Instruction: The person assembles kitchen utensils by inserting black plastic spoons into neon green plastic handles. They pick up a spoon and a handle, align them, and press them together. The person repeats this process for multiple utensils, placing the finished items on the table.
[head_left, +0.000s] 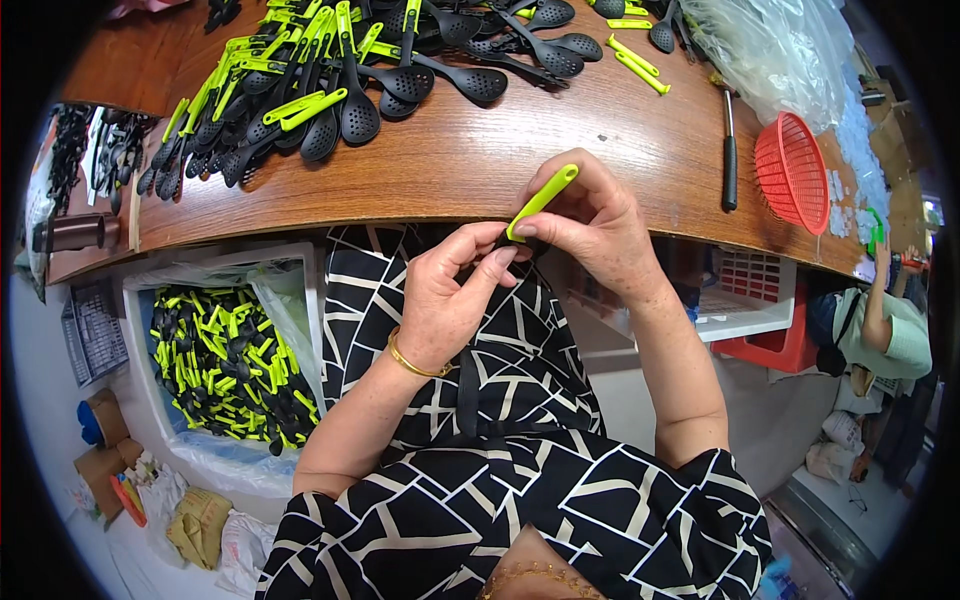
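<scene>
Here in the head view, the only one, both hands meet over the lap just at the near edge of the wooden table [430,190], and there's the green handle [545,200], tilted up and away to the right, its holed end on top! The right hand [595,225] has it in a narrow pinch, thumb pressed along the low end, fingers curled behind. The left hand [450,290] is closed narrow too, thumb and fingertips on a small dark piece [502,241] right at the handle's foot; most of that piece hides behind the fingers, so whether the two are fully joined, I can't tell. It looks like a fitting step, and the smart play would be to hold the dark piece steady on the left, line the foot up square and press evenly with the right thumb, since a skewed push could jam the joint or slip the pinch. Keeping the fingertips off the seam should save a nip; a gentle tug afterwards would test the fit. Ahead on the table, a heap of black spoons [360,118] with green handles; down on the left, a white tub [312,300] full of green-and-black parts [230,365], well apart from the hands.
</scene>
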